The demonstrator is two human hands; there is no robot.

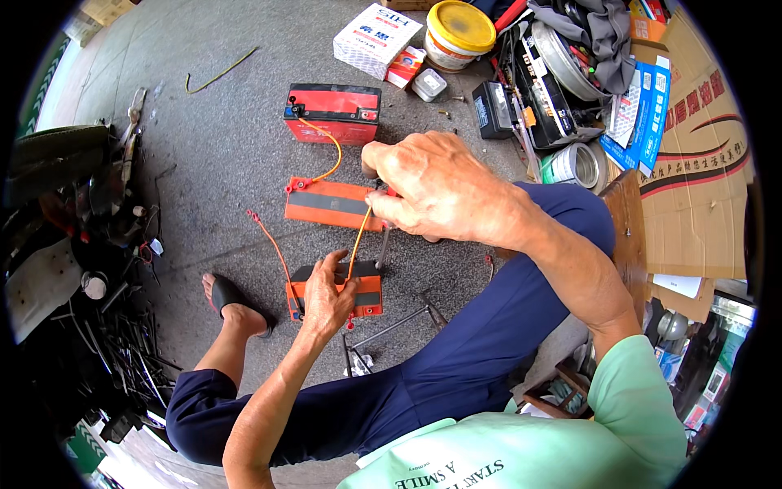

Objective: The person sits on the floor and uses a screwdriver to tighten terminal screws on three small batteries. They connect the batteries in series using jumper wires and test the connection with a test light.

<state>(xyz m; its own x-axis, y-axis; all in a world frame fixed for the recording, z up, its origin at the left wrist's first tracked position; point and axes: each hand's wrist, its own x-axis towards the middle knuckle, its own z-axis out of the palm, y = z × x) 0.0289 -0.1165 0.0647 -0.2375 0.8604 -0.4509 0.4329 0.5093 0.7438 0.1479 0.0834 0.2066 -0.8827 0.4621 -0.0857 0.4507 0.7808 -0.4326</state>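
Three red-orange batteries lie in a row on the floor: a far battery (346, 130), a middle battery (326, 201) and a near battery (371, 295). My left hand (324, 300) rests on the near battery, fingers apart, beside the lower end of a yellow wire (357, 243). At the middle battery's right end, my right hand (436, 191) is closed, its fingertips by the wire's upper end. What those fingers grip is mostly hidden; a thin grey rod (384, 247) shows below them. Another yellow wire (336, 151) joins the far and middle batteries.
An orange lead (272, 239) curves left from the near battery. Boxes (377, 39), a yellow-lidded bucket (460, 28) and a small black battery (492, 110) stand at the far right. Dark clutter (81, 244) lines the left. A metal frame (391, 330) stands near my legs.
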